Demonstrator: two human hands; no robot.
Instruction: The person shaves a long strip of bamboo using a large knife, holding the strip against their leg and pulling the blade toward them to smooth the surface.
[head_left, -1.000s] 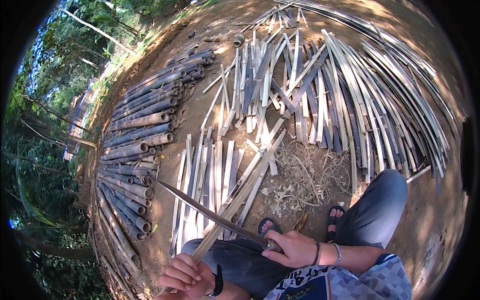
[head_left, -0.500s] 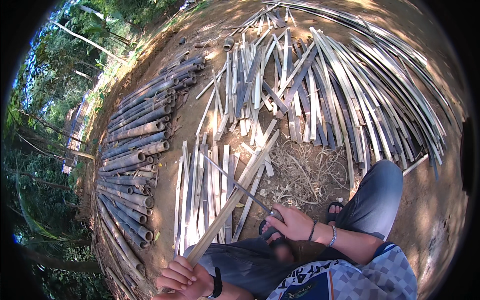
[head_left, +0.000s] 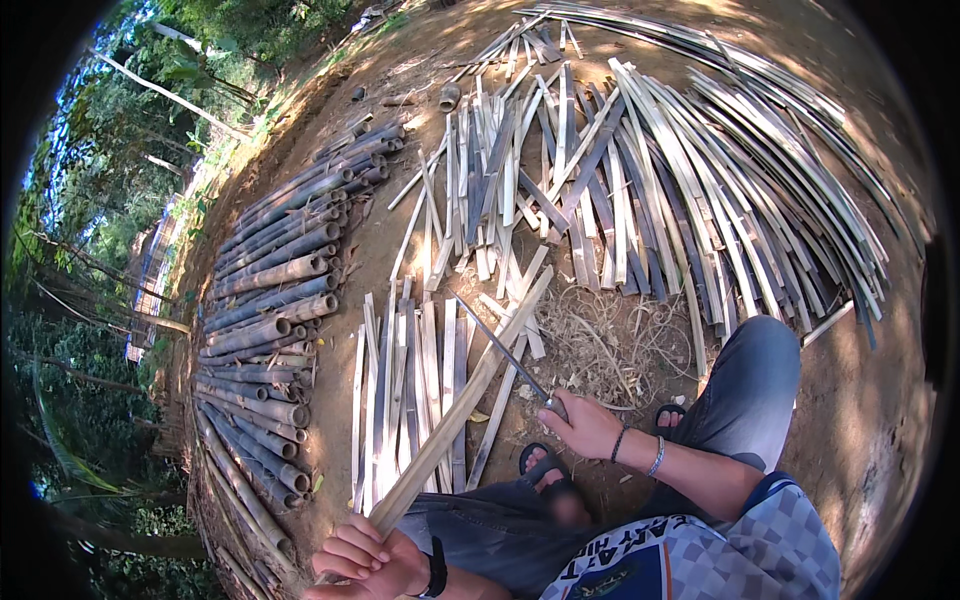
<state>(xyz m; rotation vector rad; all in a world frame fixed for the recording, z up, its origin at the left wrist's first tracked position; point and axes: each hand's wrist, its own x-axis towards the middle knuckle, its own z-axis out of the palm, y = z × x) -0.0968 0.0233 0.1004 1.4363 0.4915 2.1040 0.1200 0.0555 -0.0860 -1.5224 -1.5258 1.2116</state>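
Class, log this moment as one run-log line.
left hand: grips bamboo strip | right hand: holds long knife across strip | split strips below

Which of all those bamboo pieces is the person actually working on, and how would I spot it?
Start at the stack of round bamboo poles on the left, then look right to the flat slats lying on the dirt. Slanting above them is one long pale bamboo strip, gripped at its near end by the left hand. Unlike its neighbours, it is lifted, with the right hand's long blade crossing it.
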